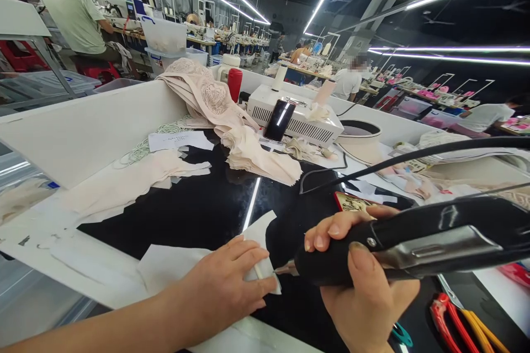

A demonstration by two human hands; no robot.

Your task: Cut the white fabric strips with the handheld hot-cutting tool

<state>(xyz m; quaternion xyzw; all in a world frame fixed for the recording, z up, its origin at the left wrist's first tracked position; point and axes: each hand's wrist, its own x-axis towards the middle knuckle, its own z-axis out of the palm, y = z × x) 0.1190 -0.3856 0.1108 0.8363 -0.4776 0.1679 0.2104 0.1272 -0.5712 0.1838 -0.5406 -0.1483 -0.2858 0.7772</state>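
My left hand (226, 281) presses a pale fabric piece (265, 229) against the black tabletop, its fingers holding the piece near one end. A narrow light strip shows between the fingers. My right hand (368, 287) is wrapped round a black hand-held tool (447, 231) with a silver lever on its side. The tool's thin pointed tip (286, 269) reaches the fabric's edge beside my left fingers; whether it touches cannot be made out. Another white piece (169, 262) lies flat, partly beneath my left hand and forearm.
Stacked beige pieces (259, 154) and cream pieces (136, 182) lie beyond my hands. A phone (279, 120) leans on a white vented box (259, 105). Red-handled scissors (449, 320) lie at right. A black cable (414, 154) crosses the right side. Low white walls (91, 132) edge the table.
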